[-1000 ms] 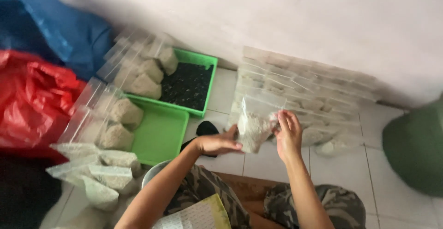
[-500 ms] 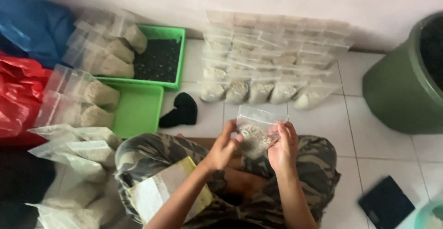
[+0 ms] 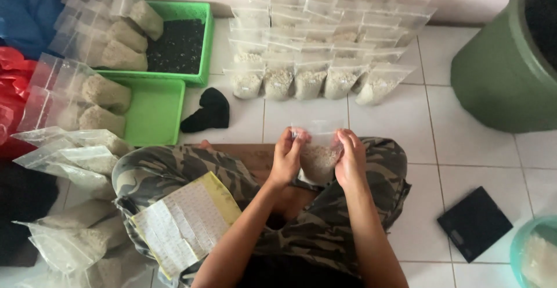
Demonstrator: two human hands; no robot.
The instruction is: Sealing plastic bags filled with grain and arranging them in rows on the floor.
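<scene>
Your left hand (image 3: 285, 159) and right hand (image 3: 350, 161) pinch a small clear plastic bag (image 3: 317, 156) of pale grain between curled fingers, above your camouflage-clad lap. Rows of identical filled bags (image 3: 313, 82) lie flat on the white tiled floor (image 3: 400, 125) beyond it.

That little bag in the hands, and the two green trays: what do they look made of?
The bag looks like thin clear plastic film, glossy and creased, its pale grainy filling showing through. The green trays seem moulded plastic: uniform bright colour, smooth rounded rims.
</scene>
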